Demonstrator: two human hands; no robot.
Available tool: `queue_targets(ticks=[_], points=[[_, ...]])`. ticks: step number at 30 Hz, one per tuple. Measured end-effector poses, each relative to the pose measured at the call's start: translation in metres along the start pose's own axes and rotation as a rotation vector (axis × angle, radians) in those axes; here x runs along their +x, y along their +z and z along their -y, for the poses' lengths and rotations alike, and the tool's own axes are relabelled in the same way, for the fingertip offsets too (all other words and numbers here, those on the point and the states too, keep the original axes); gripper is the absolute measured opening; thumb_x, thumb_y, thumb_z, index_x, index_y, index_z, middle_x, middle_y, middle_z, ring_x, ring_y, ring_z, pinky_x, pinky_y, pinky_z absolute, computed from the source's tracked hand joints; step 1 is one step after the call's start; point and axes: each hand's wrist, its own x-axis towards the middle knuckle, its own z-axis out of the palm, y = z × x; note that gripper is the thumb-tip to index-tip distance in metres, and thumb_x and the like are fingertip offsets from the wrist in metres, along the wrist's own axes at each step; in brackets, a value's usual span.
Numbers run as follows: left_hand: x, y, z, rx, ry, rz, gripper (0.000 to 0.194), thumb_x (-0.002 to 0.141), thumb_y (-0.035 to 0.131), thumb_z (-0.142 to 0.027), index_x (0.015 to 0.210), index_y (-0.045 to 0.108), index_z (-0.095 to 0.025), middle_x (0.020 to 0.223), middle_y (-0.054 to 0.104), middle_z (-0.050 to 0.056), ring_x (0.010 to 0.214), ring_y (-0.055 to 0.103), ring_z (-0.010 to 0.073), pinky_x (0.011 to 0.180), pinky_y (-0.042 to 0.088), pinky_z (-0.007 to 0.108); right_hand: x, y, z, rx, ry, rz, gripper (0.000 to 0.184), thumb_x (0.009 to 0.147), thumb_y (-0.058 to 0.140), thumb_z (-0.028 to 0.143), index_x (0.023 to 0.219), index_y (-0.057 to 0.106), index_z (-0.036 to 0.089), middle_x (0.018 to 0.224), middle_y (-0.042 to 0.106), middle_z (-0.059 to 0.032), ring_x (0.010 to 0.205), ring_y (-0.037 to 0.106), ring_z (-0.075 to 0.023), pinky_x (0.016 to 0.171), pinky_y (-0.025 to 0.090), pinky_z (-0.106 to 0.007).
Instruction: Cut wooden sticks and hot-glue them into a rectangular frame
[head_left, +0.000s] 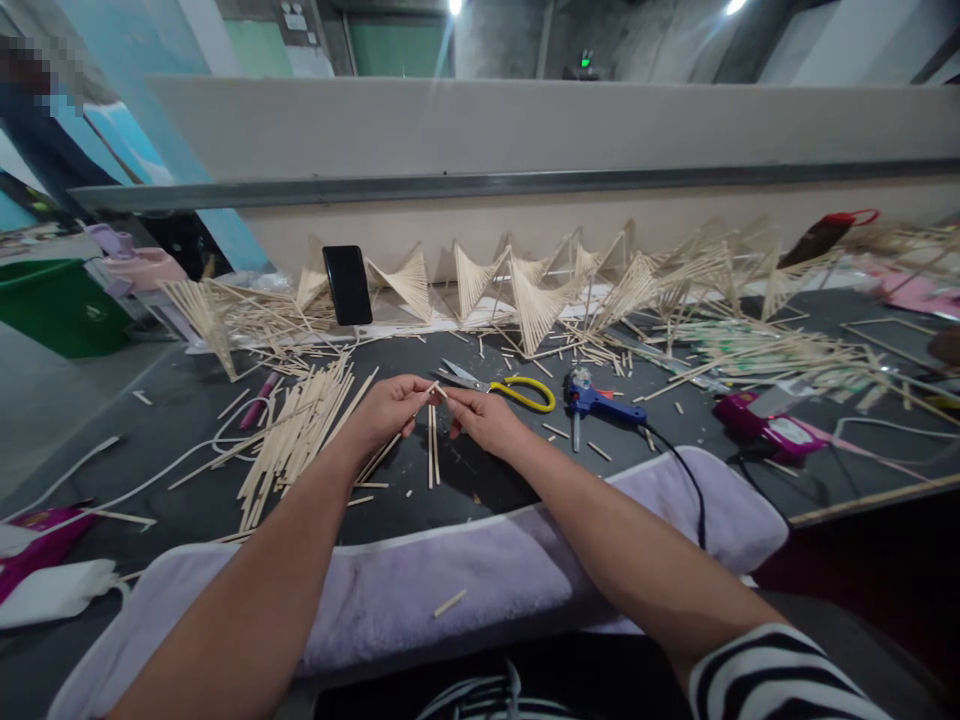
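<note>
My left hand (390,408) and my right hand (484,418) meet over the dark tabletop, fingers closed in a pinch. Between the fingertips, short ends of thin wooden sticks (436,388) come together at an angle. Below them two pale wooden sticks (433,455) run side by side toward me; whether they are held or lie on the table I cannot tell. Just beyond my right hand lie scissors (525,392) with yellow handles, blades apart. To the right is a blue glue gun (600,402). Beside my left forearm spreads a pile of wooden sticks (292,435).
Several twisted stick frames (536,295) line the back by a low partition (525,130). A black phone (347,285) leans upright there. A lilac cloth (450,590) covers the front edge. White cables, purple devices (769,425) and stick offcuts lie around. A green bin (64,305) stands left.
</note>
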Motion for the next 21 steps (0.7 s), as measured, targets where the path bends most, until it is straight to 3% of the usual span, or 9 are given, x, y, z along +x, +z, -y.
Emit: queue_targets(ticks=[21], points=[[0.0005, -0.0079, 0.0044, 0.068, 0.026, 0.041, 0.034, 0.075, 0.055, -0.034, 0.103, 0.063, -0.016, 0.081, 0.066, 0.006, 0.036, 0.039, 0.0031, 0.033, 0.029, 0.017, 0.0003, 0.0011, -0.0014, 0.055, 0.014, 0.012, 0.039, 0.087, 0.040, 0.040, 0.119, 0.055, 0.025, 0.056, 0.058, 0.0018, 0.046, 0.039, -0.0073, 0.046, 0.030, -0.019]])
